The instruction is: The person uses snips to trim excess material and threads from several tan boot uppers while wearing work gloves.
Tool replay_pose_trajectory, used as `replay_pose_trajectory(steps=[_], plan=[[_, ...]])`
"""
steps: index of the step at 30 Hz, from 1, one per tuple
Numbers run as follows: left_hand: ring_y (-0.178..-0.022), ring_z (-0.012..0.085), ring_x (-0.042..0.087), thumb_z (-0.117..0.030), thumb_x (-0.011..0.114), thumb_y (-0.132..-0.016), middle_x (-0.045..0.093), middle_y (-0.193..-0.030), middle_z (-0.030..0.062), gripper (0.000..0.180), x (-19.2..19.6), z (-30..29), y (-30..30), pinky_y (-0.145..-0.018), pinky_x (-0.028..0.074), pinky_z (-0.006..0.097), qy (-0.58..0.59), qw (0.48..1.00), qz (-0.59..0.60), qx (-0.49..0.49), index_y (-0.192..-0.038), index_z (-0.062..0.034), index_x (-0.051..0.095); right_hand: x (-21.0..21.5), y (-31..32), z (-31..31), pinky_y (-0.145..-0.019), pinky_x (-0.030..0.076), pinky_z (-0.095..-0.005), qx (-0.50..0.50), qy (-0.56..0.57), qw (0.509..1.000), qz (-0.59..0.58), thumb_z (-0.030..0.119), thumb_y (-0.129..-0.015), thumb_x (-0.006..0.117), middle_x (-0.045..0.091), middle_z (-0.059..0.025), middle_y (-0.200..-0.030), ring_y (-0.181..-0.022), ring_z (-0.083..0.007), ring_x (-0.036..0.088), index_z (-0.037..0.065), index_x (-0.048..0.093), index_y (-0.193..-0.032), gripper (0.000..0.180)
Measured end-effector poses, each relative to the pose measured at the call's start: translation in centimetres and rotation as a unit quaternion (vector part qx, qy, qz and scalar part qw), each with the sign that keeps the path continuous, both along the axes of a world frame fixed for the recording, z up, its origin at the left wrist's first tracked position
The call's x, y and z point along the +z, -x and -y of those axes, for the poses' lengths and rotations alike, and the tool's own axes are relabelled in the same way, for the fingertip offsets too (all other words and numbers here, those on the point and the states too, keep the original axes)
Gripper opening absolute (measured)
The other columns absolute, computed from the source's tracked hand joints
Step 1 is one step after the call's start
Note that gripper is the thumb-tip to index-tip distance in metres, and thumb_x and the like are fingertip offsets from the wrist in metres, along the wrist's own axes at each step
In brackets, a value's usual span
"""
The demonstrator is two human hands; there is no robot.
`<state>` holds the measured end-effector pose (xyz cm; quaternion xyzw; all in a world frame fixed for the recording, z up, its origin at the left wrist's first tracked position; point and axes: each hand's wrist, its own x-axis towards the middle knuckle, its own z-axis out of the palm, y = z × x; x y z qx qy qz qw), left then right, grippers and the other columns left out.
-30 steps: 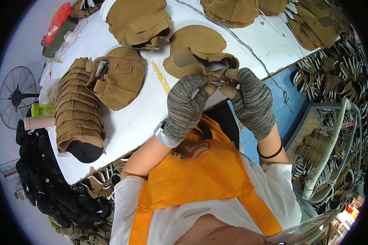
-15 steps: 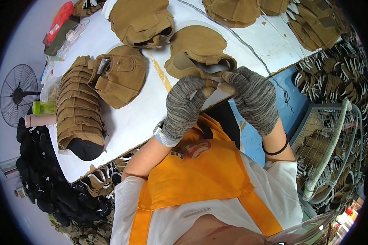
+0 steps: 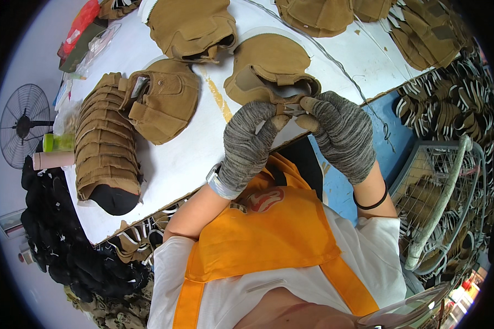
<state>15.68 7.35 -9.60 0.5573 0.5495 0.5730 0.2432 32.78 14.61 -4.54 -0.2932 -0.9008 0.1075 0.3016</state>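
Both my hands wear grey knit gloves. My left hand (image 3: 246,143) and my right hand (image 3: 339,134) meet above the white table's (image 3: 186,159) near edge, pinching between their fingertips the rim of a tan fabric piece (image 3: 271,71) shaped like a shoe upper. A small pale part (image 3: 294,108) shows between the fingertips. The piece lies mostly on the table just beyond my hands.
More tan uppers (image 3: 164,98) and a stack of them (image 3: 103,145) lie to the left, others (image 3: 189,24) farther back. A fan (image 3: 23,122) and a green bottle (image 3: 58,142) are at far left. A wire basket (image 3: 444,186) stands at right. Dark pieces (image 3: 66,247) are piled below left.
My hands have shifted slightly along the rim of the tan piece, fingertips drawn closer together. Nothing else has moved.
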Motion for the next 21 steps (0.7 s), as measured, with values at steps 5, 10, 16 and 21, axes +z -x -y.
replay_pose_trajectory(steps=[5, 10, 16, 21], plan=[[-0.084, 0.0167, 0.061, -0.01, 0.067, -0.085, 0.066, -0.092, 0.0068, 0.016, -0.2, 0.1, 0.2, -0.077, 0.048, 0.029, 0.011, 1.0, -0.027, -0.003, -0.1, -0.0047, 0.066, -0.5, 0.1, 0.3, -0.059, 0.05, -0.0315, -0.027, -0.006, 1.0, -0.007, 0.02, -0.078, 0.069, 0.063, -0.0098, -0.077, -0.068, -0.0247, 0.063, 0.007, 0.066, -0.097, 0.023], [-0.077, 0.0211, 0.063, -0.012, 0.068, -0.083, 0.065, -0.086, 0.008, 0.013, -0.7, 0.2, 0.0, -0.07, 0.05, 0.031, -0.018, 0.999, -0.04, -0.015, -0.096, -0.0069, 0.067, -0.6, 0.2, 0.2, -0.06, 0.051, -0.0328, -0.087, 0.003, 0.993, -0.075, 0.019, -0.08, 0.065, 0.063, -0.0101, -0.079, -0.07, -0.0257, 0.063, 0.007, 0.066, -0.094, 0.018], [-0.076, 0.0217, 0.062, -0.011, 0.068, -0.082, 0.064, -0.085, 0.0083, 0.013, 0.3, 0.4, -0.1, -0.069, 0.049, 0.031, -0.008, 1.0, 0.009, 0.011, -0.095, -0.0064, 0.067, 1.3, -0.2, 0.4, -0.06, 0.051, -0.0336, -0.033, -0.012, 0.999, 0.028, 0.019, -0.078, 0.065, 0.064, -0.0096, -0.08, -0.071, -0.0261, 0.063, 0.006, 0.067, -0.092, 0.019], [-0.082, 0.0143, 0.06, -0.011, 0.068, -0.084, 0.066, -0.09, 0.0051, 0.016, -0.1, 0.6, 0.2, -0.076, 0.047, 0.028, 0.009, 1.0, -0.016, -0.009, -0.098, -0.0038, 0.066, 2.1, -0.3, 0.3, -0.059, 0.051, -0.0334, 0.005, -0.062, 0.995, 0.072, 0.021, -0.078, 0.066, 0.063, -0.0106, -0.079, -0.07, -0.0257, 0.063, 0.006, 0.066, -0.097, 0.025]])
